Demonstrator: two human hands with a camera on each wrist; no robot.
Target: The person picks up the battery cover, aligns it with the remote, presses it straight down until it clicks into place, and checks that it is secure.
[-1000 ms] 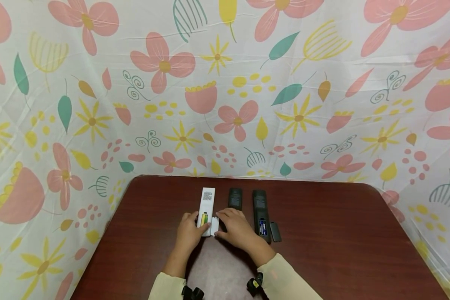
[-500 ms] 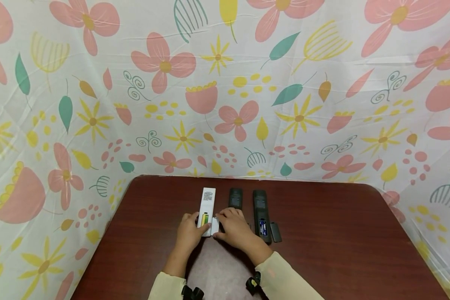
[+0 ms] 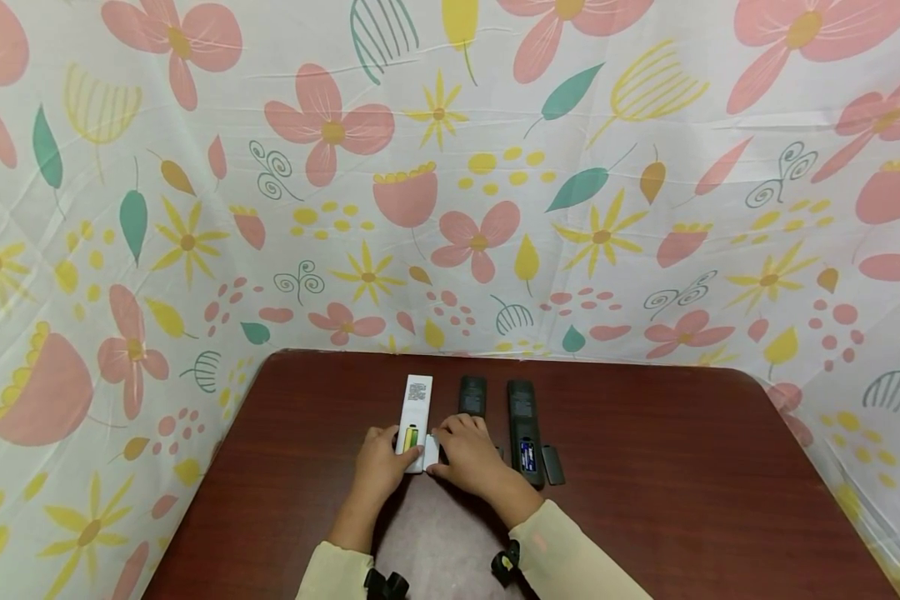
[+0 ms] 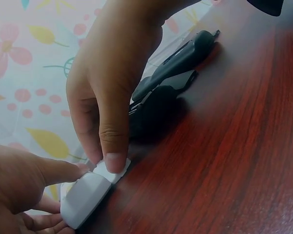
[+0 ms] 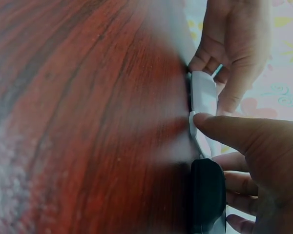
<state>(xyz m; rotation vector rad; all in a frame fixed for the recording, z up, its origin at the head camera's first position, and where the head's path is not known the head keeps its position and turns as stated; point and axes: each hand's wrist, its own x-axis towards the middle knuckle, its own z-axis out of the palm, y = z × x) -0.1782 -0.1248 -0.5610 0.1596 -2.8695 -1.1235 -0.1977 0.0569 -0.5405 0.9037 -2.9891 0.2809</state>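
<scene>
- Nearest, two pale sleeves [image 3: 570, 554] come in from about five and seven o'clock, a small black camera [image 3: 505, 562] strapped at each wrist.
- The left hand [image 3: 380, 458], between seven and eight o'clock from the middle of the white remote [image 3: 417, 408], grips that remote by its near half, thumb along its near end and fingers round the far side.
- The right hand [image 3: 471, 454], at four o'clock from the same remote, pinches a small white cover [image 3: 432, 450] between thumb and fingertips.
- That cover lies at the remote's four o'clock, right against its edge.
- The white remote lies back side up, pointing to twelve; its battery slot is uncovered, with yellow-green [image 3: 411, 437] showing inside.
- A loose black cover [image 3: 552, 465] lies just beside the long black remote [image 3: 521, 404], at its four o'clock.
- The long black remote, at the white one's three o'clock, shows blue batteries [image 3: 527, 456].
- A shorter black remote [image 3: 472, 396] sits between them, its lower part hidden behind the right hand.
- Beneath everything is a red-brown table [image 3: 690, 467]; beyond it, at twelve, hangs a flowered cloth [image 3: 480, 167].
</scene>
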